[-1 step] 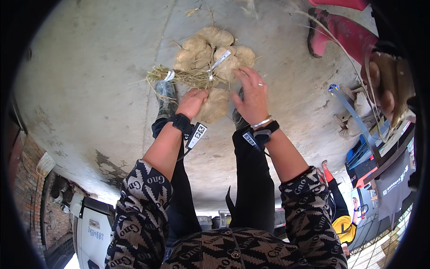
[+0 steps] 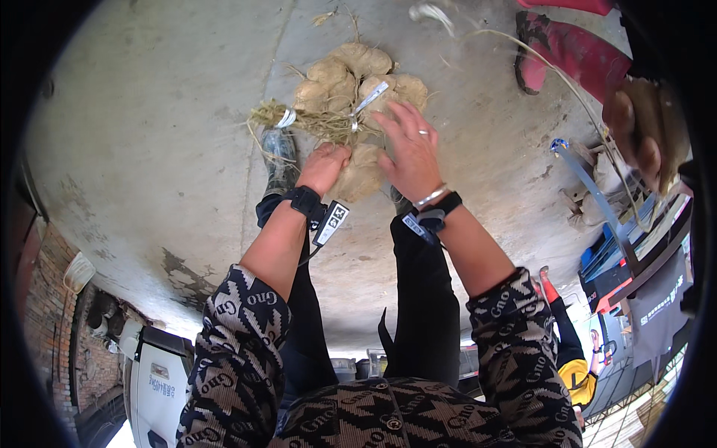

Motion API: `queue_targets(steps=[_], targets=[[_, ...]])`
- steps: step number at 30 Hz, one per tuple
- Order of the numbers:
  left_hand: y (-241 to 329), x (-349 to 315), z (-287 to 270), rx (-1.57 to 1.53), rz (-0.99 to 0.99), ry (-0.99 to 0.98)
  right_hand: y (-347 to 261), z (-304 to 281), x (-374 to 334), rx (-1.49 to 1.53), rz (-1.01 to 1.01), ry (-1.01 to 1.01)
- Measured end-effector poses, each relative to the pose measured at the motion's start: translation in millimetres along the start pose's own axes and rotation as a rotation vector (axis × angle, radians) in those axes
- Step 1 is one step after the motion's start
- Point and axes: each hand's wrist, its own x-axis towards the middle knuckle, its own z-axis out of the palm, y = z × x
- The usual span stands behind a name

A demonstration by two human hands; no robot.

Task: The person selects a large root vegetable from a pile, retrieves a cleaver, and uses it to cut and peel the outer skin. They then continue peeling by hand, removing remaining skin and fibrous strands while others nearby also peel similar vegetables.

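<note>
Head view. Clustered tan tubers (image 2: 328, 84), lumpy and rounded: placed on the grey concrete floor (image 2: 172, 142), upper centre of the frame. One further tan tuber (image 2: 363, 172): set below the cluster, between the two hands. Dry stem bundle (image 2: 317, 125): laid crosswise along the cluster's lower edge, its frayed end pointed to the left, bound by a white tie (image 2: 287, 118) near that end and by a second at its right. White strip (image 2: 371, 97): slanted upward over the tubers.

Left hand (image 2: 323, 166): placed at the left side of the lower tuber, just below the stem bundle; fingers bent inward, the tips hidden; whether anything is gripped cannot be told. A black wrist device (image 2: 305, 201) is worn. Right hand (image 2: 412, 153): opened, fingers spread, held at the right side of the tubers; nothing is seen grasped. A ring (image 2: 423, 133) and a silver bracelet (image 2: 431, 196) are worn.

Dark patterned boot (image 2: 278, 164): seen left of the left hand. Pink boot (image 2: 571, 56): seen at upper right. Another person's hand (image 2: 650, 160): partly shown at the right edge, blurred. White vehicle (image 2: 153, 384): parked at lower left, beside a brick wall (image 2: 56, 306).
</note>
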Motion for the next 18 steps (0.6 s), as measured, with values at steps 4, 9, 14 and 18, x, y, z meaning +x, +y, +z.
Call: queue_targets(steps=[4,9,14,18], targets=[[13,-8,2,0.068,0.03,0.071,-12,25,58,-0.225,-0.189,-0.108],[10,-19,-10,0.329,0.294,0.139,-17,35,84,-0.294,-0.017,-0.414],[7,-25,-4,0.629,0.185,0.184,-20,50,80,-0.405,-0.117,-0.366],[1,-43,4,0.345,0.209,0.402,-13,67,80,-0.369,0.02,-0.283]])
